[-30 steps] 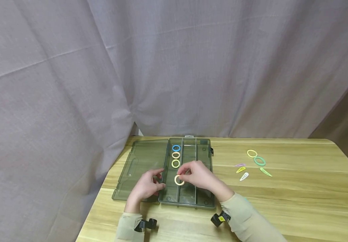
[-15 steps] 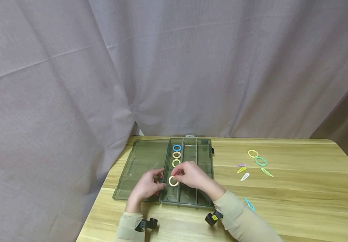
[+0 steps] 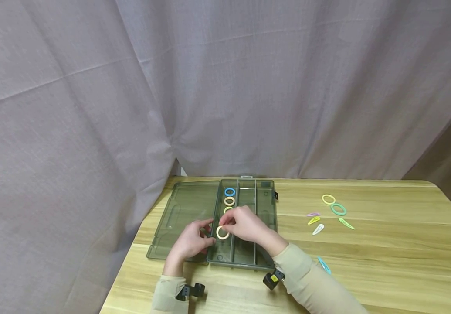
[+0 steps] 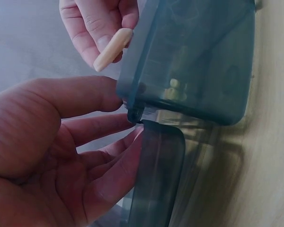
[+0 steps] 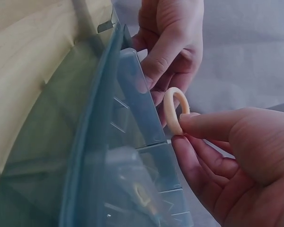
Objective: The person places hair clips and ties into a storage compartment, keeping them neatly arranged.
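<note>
1. While your left hand (image 3: 191,239) grips the box (image 3: 242,266), likely to steady it, your right hand (image 3: 245,224) pinches the cream ring (image 5: 170,109).
2. It hangs above the left compartment (image 3: 220,250), toward the left edge of the worktop (image 3: 390,248).

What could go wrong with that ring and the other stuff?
The pale peach round ring is pinched only at one side, so it might slip from the right hand.

The left hand touches the translucent green plastic box, so a bump could shift the box.

The right beige fabric sleeve is close to the bright blue slim clip and might brush it.
</note>
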Action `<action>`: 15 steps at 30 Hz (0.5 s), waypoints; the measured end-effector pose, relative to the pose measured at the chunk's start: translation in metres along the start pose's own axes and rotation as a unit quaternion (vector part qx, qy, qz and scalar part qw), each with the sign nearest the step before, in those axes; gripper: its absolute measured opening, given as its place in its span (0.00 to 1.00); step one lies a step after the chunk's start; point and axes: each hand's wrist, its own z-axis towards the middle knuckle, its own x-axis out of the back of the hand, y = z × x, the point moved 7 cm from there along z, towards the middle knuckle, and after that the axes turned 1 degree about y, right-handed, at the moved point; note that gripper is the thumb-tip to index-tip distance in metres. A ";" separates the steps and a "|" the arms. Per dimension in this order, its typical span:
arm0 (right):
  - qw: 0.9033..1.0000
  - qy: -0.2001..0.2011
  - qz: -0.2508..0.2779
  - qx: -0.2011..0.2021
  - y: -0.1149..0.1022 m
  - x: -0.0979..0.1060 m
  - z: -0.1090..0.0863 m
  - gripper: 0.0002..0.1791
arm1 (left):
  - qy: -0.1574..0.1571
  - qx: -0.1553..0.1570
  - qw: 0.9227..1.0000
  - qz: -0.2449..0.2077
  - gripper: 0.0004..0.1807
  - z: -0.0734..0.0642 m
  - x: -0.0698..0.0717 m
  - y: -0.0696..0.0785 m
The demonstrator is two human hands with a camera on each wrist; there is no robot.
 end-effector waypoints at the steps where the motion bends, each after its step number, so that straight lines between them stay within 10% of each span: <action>1: 1.000 -0.002 0.001 -0.001 0.000 -0.001 0.000 0.06 | 0.000 0.001 1.000 0.000 0.37 0.000 0.000 0.000; 15: 0.999 -0.025 -0.035 0.021 -0.001 -0.007 0.006 0.05 | 0.000 0.001 1.000 -0.007 0.37 0.000 0.000 -0.001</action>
